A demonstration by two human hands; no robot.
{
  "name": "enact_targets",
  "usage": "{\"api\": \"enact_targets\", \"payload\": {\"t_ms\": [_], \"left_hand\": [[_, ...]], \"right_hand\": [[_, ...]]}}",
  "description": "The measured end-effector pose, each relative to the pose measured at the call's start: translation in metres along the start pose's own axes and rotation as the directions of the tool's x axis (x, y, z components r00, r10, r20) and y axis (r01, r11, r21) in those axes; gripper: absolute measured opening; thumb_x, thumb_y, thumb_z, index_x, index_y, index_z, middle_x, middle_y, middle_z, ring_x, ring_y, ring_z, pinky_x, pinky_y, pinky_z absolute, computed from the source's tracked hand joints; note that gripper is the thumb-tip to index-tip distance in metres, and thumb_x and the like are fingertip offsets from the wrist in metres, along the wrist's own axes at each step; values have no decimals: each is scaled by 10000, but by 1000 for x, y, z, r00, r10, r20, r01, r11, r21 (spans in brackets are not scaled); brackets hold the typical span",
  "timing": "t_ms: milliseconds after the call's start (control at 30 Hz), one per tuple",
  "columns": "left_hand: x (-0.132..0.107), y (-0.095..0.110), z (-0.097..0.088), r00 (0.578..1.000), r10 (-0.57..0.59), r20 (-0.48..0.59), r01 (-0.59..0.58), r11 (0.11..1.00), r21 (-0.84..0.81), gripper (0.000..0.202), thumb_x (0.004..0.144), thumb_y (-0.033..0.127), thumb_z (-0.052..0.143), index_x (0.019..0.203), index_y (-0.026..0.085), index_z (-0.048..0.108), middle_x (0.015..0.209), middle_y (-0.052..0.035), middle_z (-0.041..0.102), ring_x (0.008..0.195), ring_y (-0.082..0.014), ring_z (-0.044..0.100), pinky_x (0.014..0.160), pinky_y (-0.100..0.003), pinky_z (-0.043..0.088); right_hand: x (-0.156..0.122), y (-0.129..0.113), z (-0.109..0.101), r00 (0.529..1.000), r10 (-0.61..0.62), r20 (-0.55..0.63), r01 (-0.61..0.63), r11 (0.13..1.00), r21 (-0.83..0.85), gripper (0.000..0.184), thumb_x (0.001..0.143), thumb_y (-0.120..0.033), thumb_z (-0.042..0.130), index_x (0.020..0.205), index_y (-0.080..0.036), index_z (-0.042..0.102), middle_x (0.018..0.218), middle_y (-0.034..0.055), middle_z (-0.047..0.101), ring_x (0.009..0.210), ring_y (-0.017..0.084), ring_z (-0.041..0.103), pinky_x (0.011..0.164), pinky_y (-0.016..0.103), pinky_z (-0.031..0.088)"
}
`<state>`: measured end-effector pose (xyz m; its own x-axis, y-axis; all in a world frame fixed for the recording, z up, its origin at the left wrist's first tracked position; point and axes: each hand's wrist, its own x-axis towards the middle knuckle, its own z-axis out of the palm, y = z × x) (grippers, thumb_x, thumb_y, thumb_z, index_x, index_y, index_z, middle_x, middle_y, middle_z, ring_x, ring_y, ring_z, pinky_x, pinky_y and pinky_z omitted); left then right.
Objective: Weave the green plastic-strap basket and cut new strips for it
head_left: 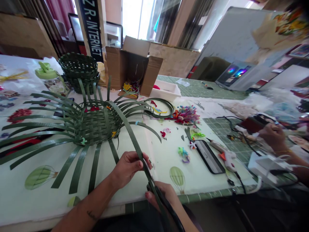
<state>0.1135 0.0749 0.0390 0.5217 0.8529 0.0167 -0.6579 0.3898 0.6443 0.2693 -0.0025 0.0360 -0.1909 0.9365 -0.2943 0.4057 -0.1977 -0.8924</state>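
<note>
Out from the half-woven basket slants a long green strip toward the wearer, pinched in the left hand; farther out, the right hand curls around it, perhaps gripping a dark tool.

Craft materials crowd a desk around a half-woven green basket.
A pale cover printed with green balloons spreads across the desk, with a green gridded surface showing at upper right. The basket sits left of center, its loose strips fanned outward; stacked dark green baskets and a cup with a light green lid stand at upper left. An open cardboard box and a white tray occupy upper center, above a multicolored bundle of stems. A glue gun lies at right beside a dark-rimmed flat panel.
</note>
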Motion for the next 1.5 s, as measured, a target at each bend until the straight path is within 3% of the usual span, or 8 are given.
{"api": "enact_targets", "payload": {"t_ms": [300, 567, 967, 1133, 1267, 1500], "left_hand": [[-1, -2, -1, 999, -14, -30, 16, 999, 49, 263, 636, 282, 793, 856, 150, 731, 729, -66, 699, 726, -167, 652, 707, -265, 504], [0, -8, 1, 999, -38, 3, 37, 992, 118, 264, 614, 286, 808, 802, 125, 716, 719, -68, 689, 697, -154, 634, 685, -255, 483], [-1, -9, 1, 998, -64, -19, 66, 990, 123, 294, 616, 307, 805, 832, 127, 721, 726, -77, 695, 705, -163, 632, 696, -274, 483], [1, -1, -2, 998, -49, 45, 44, 992, 115, 297, 670, 282, 772, 927, 144, 718, 787, -76, 696, 752, -163, 643, 734, -276, 496], [3, 12, -4, 999, 18, -43, -16, 999, 48, 251, 726, 276, 728, 953, 169, 711, 812, -52, 677, 763, -154, 653, 758, -279, 515], [0, 12, -5, 995, 31, -93, -28, 999, 29, 254, 631, 263, 798, 830, 139, 701, 735, -47, 659, 693, -147, 642, 699, -260, 522]], "right_hand": [[-6, -4, 0, 997, 79, -6, -78, 993, 83, 568, 621, -649, 629, 516, -187, 316, 503, -48, 268, 504, 66, 219, 461, 244, 140], [2, 0, 0, 999, -23, -27, 23, 1000, -17, 513, 721, -617, 555, 555, -189, 327, 537, -43, 266, 525, 78, 238, 470, 241, 156], [1, -1, 3, 999, 19, -47, -17, 999, 29, 550, 713, -643, 560, 537, -191, 302, 517, -46, 246, 503, 70, 215, 464, 255, 141], [-3, -3, -1, 999, 42, 11, -43, 994, 100, 569, 666, -692, 572, 546, -191, 330, 505, -48, 273, 492, 68, 222, 460, 255, 143], [-7, 3, -5, 998, -6, 65, 3, 999, 50, 578, 669, -697, 566, 541, -190, 320, 516, -47, 252, 510, 70, 201, 467, 257, 130], [-8, 8, -2, 998, -37, 51, 35, 999, 31, 574, 667, -673, 584, 540, -192, 298, 526, -50, 233, 520, 70, 202, 473, 253, 128]]}}
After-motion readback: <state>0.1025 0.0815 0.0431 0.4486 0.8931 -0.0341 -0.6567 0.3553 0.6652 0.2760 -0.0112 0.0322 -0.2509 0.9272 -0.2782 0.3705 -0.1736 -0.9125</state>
